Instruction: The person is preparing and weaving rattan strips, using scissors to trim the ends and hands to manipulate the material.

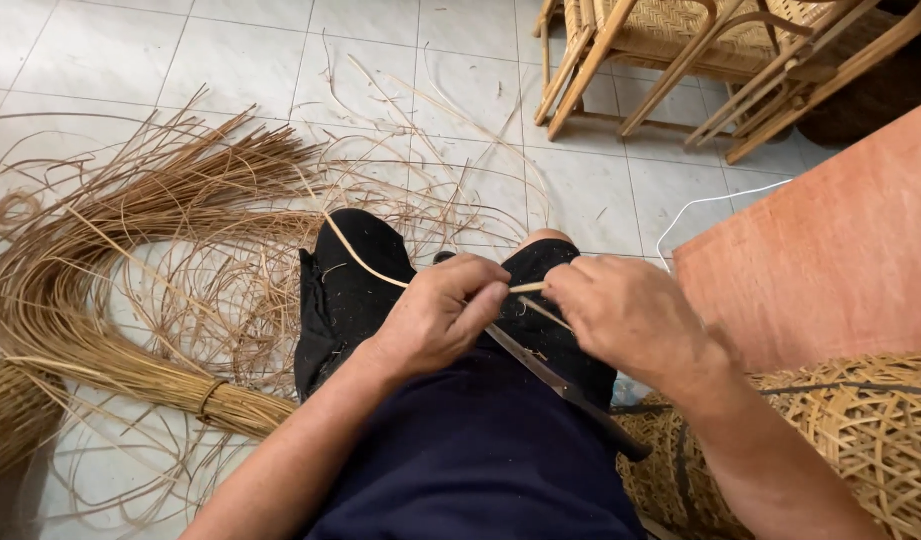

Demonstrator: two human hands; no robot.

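left hand point(435, 315) and right hand point(625, 315) both pinch a thin rattan strip point(355, 255), likely light, springy, best gripped near its end over the knife point(565, 385).

One cam only, head-worn, looking steeply down and fwd over the wearer's lap, so no second view shares anything. Close in: left hand point(435, 318) and right hand point(630, 315) sit mid-frame, near the lens. Farther off, tiled floor point(240, 60) up top, wooden chair frames point(680, 60) top right.
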